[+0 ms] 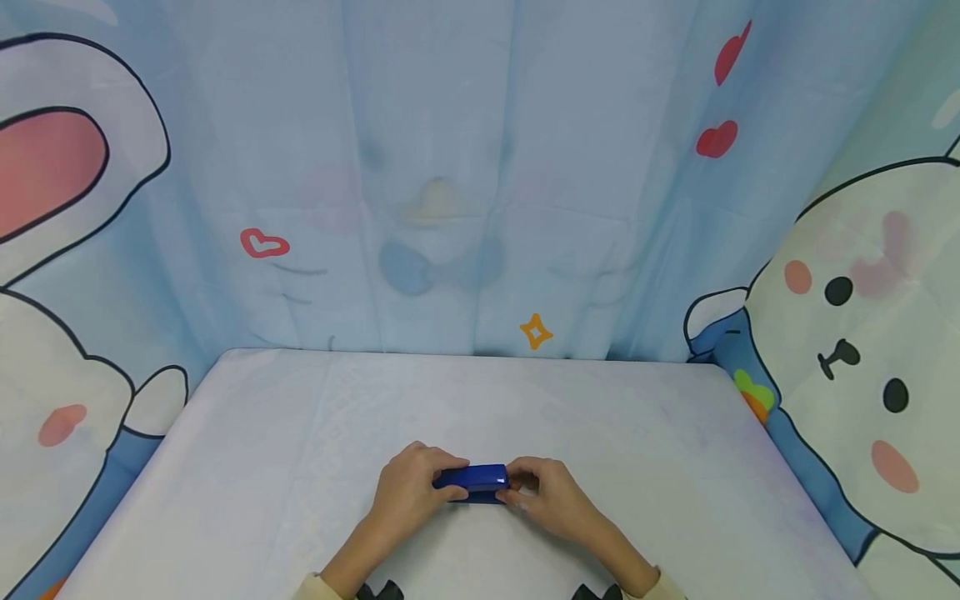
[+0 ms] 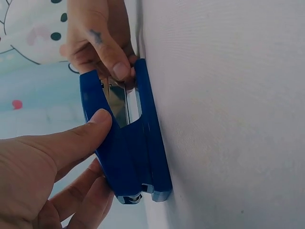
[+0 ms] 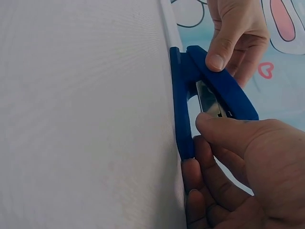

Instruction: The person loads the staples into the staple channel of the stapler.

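A blue stapler (image 1: pixel 474 478) stands on the white tabletop, its top arm and base spread apart at the mouth end. The metal magazine (image 2: pixel 117 101) shows between them. My left hand (image 1: pixel 412 486) grips the top arm toward the hinge end, thumb on one side and fingers on the other. At the mouth end is my right hand (image 1: pixel 553 497). Its thumb (image 3: pixel 224 131) lies against the magazine and its fingers curl in by the tip of the base. Whatever sits between those right fingertips is partly hidden.
The white-covered table (image 1: pixel 337 433) reaches back to a light blue curtain (image 1: pixel 427 108) with cartoon prints. Printed cloth also hangs on both sides. Dark objects (image 1: pixel 596 592) show at both wrists along the lower edge of the head view.
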A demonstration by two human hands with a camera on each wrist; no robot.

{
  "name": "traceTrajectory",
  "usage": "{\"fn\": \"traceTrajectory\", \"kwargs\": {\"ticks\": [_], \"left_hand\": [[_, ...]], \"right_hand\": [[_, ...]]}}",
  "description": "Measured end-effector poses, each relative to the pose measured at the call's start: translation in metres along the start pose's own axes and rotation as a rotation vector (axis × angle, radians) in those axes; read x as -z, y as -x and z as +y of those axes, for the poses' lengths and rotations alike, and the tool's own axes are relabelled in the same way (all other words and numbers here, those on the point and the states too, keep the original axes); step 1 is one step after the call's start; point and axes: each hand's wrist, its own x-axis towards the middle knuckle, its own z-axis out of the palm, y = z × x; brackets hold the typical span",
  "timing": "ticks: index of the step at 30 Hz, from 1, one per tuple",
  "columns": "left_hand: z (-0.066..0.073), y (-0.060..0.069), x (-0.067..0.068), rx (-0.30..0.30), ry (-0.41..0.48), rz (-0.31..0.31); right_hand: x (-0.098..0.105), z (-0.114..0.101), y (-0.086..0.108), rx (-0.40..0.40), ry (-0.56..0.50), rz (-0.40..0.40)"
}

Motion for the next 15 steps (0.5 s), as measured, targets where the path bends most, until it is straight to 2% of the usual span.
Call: {"fn": "traceTrajectory", "kwargs": {"ticks": [6, 15], "left_hand": [[0.0008, 0.0, 0.0002, -0.027, -0.025, 0.006], [0.0021, 0.0009, 0.0006, -0.025, -0.001, 0.012]], "right_hand": [[0.0001, -0.0004, -0.0012, -0.003, 0.001, -0.003], [0.0001, 0.0031, -0.0013, 0.004, -0.007, -0.005]]}}
